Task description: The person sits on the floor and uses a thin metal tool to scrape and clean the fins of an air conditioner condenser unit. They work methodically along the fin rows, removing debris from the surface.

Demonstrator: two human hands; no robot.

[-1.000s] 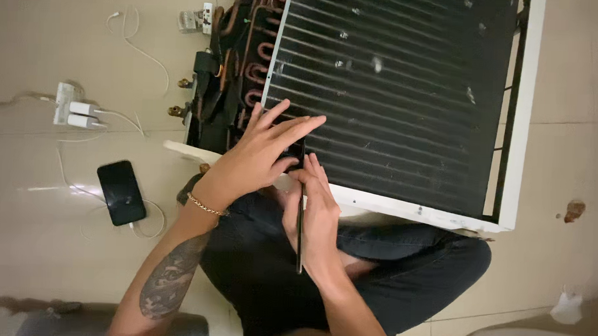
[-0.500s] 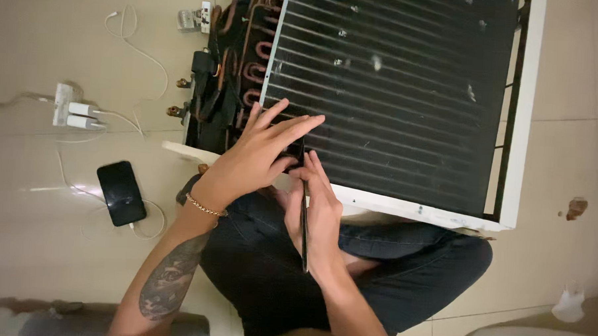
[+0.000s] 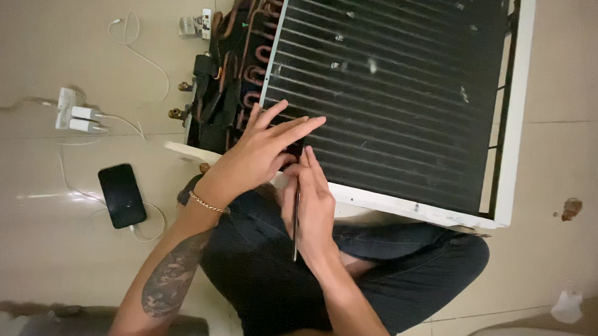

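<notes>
My left hand [image 3: 263,150] lies flat, fingers spread, on the coil [image 3: 388,91] — my right hand [image 3: 311,211] grips a thin tool [image 3: 296,227], tip at the fins.

Open floor [image 3: 45,40] is left to the far left and to the right of the white frame [image 3: 516,129], where only a brown spot [image 3: 570,208] and a crumpled white scrap [image 3: 567,306] are found. On the left side, passage is narrowed by a power strip [image 3: 69,108], its white cables [image 3: 137,50] and a black phone [image 3: 122,195]. The space ahead is blocked by the dark finned coil [image 3: 401,92] and the copper tubes [image 3: 243,60] beside it.
</notes>
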